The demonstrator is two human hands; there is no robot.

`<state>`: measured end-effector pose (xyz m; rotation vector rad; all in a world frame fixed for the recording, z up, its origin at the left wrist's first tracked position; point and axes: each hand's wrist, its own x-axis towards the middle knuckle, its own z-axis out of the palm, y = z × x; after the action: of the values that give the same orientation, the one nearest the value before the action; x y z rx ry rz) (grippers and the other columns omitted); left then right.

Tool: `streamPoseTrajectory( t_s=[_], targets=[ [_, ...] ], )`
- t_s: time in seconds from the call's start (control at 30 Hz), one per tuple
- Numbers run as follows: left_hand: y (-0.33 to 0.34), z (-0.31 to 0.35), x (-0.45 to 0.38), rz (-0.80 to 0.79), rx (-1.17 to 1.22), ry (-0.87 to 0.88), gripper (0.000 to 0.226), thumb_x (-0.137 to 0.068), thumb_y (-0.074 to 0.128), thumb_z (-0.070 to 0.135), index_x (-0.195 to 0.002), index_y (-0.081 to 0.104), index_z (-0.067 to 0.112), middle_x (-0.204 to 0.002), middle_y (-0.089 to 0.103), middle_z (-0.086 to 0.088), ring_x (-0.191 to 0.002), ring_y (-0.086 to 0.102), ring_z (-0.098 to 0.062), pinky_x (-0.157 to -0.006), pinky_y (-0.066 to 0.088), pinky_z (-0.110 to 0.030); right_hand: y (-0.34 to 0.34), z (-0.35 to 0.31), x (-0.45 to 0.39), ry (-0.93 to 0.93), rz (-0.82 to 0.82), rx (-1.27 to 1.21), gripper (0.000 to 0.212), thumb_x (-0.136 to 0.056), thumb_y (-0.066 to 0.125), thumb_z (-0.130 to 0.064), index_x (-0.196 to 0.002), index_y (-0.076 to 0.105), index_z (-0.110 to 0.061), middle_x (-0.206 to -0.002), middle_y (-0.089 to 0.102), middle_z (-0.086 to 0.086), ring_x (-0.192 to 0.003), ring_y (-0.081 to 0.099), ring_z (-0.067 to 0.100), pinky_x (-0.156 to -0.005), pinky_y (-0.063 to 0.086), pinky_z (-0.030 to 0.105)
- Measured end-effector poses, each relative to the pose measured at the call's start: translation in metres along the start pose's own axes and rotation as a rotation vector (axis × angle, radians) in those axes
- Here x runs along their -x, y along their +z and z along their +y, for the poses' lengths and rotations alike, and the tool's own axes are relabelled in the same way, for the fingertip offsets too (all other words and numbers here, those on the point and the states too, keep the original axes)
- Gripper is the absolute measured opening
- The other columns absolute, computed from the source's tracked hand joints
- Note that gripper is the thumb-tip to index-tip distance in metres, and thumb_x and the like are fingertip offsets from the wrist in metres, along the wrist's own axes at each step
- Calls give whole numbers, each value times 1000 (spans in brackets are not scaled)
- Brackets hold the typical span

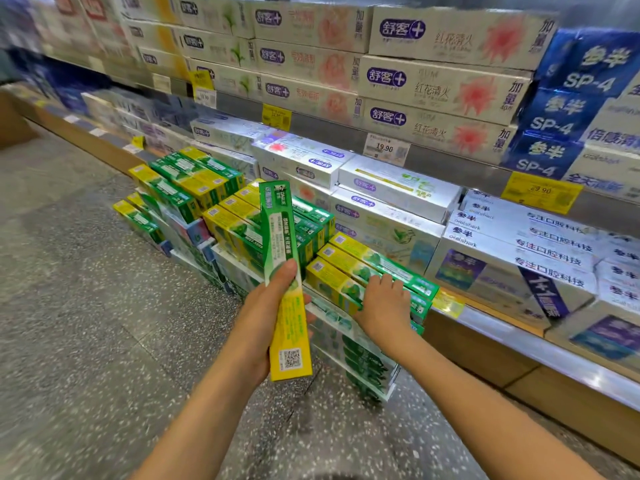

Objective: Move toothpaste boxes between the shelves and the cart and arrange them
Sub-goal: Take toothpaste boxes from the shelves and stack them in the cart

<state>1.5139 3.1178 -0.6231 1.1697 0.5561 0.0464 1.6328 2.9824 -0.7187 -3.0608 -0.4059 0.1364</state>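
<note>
My left hand (pixel 273 306) grips a long green and yellow toothpaste box (pixel 282 237), held almost upright in front of a floor stack. My right hand (pixel 382 303) lies over a row of green and yellow boxes (pixel 349 268) on top of that stack, with its fingers curled over their far edge. More green and yellow boxes (pixel 187 181) are piled on the stack to the left. No cart shows in this view.
Shelves (pixel 519 348) run along the right, packed with white boxes (pixel 398 188), cream boxes (pixel 443 84) and blue boxes (pixel 568 98). Yellow price tags (pixel 542 192) hang on the shelf edges. Speckled grey floor (pixel 86 323) lies to the left.
</note>
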Motion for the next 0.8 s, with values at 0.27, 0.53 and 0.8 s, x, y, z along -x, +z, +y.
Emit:
streamPoseTrajectory(
  t_s=[0.27,0.53,0.8],
  targets=[
    [-9,13,-6,-137,-53,58,56,-58,78,33,-106,57,14,-84,70,-9,-68,70,-25,-60,58,-37,-86,49,16,-341,-103,-32,36,-80,68,-34,-108,52,-20,-110,52,-1,-105,50,22,-83,40,33],
    [22,29,-15,-299,-24,15,47,-58,71,17,-102,58,9,-76,71,-6,-70,70,-21,-56,59,-36,-247,38,32,-806,-69,564,42,-85,61,-32,-124,47,-41,-129,48,-23,-143,8,10,-114,-10,50],
    [35,31,4,-528,243,-83,60,-22,97,18,-77,76,9,-74,72,-16,-59,70,-25,-48,56,-36,-274,-16,38,-1002,-119,635,50,-78,70,-41,-122,48,-48,-123,41,-12,-126,26,14,-108,17,40]
  ],
)
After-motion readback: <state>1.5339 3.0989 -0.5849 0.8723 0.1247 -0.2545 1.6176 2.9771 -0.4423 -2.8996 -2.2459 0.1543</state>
